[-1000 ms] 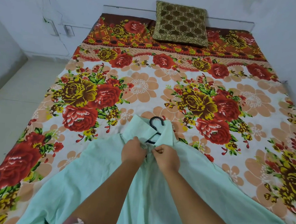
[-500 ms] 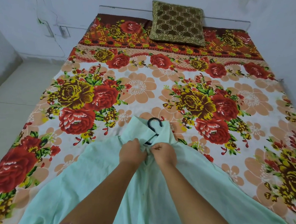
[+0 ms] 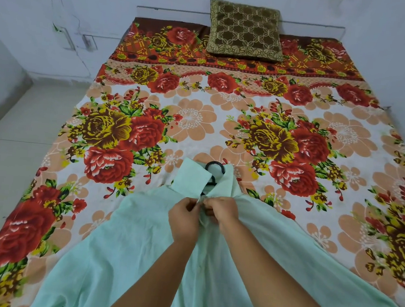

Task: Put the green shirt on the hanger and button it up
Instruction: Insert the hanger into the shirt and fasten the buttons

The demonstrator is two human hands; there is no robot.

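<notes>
We find our left hand (image 3: 185, 219) and right hand (image 3: 222, 211) pinched shut on the green shirt (image 3: 125, 252) placket below the hanger (image 3: 213, 170) hook; slack fabric risks a missed buttonhole.

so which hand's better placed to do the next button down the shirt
Probably the right hand: it rests on the green shirt front right above the next button on the placket. The left hand sits slightly off to the side, better for steadying the cloth.

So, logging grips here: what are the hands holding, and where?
Both hands, left hand and right hand, pinch the green shirt at its front opening just below the collar.
</notes>
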